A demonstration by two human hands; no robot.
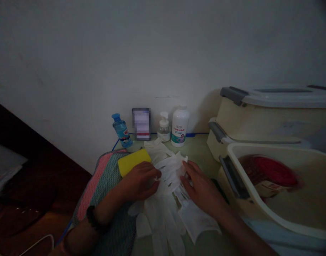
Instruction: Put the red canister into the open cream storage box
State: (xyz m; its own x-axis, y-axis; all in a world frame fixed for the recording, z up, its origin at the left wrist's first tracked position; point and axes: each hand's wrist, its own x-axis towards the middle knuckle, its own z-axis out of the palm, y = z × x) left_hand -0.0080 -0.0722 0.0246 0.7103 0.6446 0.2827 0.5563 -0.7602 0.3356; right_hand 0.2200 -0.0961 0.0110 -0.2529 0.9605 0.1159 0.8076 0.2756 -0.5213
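Note:
Between my hands lies a pale white glove (171, 176), its fingers bunched and folded together. My left hand (144, 180) is closed at the glove's left edge, with a bit of white showing at its fingertips. The right hand (196, 181) pinches the glove's upper right edge between thumb and fingers. More white gloves (163, 220) are spread out nearer to me, below both hands. Another piece of white fabric (157, 149) lies just behind. Touching or close beside my left hand is a yellow sponge (133, 160) on a striped cloth (109, 177).
Along the wall stand a blue bottle (122, 131), an upright phone (142, 124), a pump bottle (164, 128) and a white bottle (180, 128). Cream storage boxes (261, 122) are stacked at right. An open bin (290, 213) holds a red-lidded container (271, 172).

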